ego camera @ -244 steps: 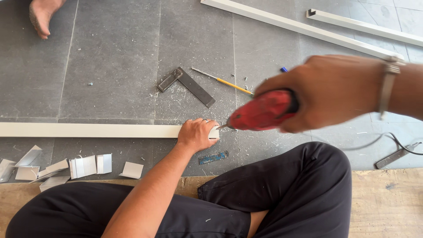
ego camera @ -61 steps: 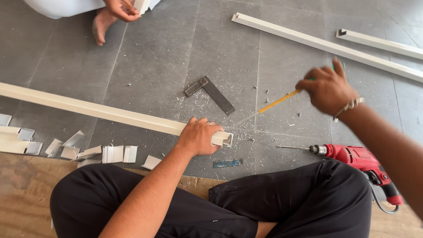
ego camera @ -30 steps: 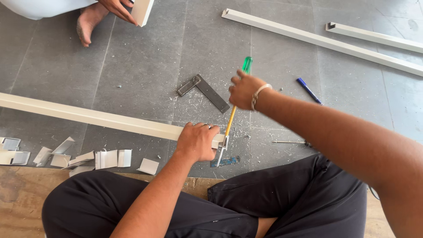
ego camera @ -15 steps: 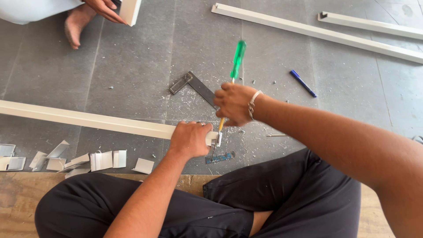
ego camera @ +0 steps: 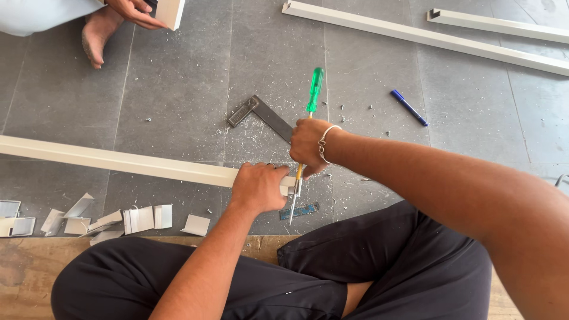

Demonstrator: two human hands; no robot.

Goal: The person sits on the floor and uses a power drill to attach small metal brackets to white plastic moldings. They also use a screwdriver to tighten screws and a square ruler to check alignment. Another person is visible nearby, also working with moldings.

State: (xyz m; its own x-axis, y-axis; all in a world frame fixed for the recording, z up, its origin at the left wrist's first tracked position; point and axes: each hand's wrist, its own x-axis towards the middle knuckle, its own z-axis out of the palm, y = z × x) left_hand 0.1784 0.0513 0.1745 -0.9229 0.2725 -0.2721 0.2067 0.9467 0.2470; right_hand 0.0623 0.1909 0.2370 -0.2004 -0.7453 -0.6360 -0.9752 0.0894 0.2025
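Left hand [ego camera: 256, 187] pressed on end of long white channel strip [ego camera: 118, 161] lying across grey floor [ego camera: 178, 77]; right hand [ego camera: 308, 145] gripped green-handled screwdriver [ego camera: 307, 127], tip down beside strip end. Nearby lay metal square [ego camera: 264, 114], blue pen [ego camera: 409, 108], white offcuts [ego camera: 139, 218]; another person's hand [ego camera: 133, 10] at top edge

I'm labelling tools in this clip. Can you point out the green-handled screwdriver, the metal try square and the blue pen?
Green-handled screwdriver [ego camera: 315, 89]: head view, on its translucent green handle above the right hand.
Grey metal try square [ego camera: 269, 115]: head view, on its blade.
Blue pen [ego camera: 409, 107]: head view, mid-barrel, on the floor tile.
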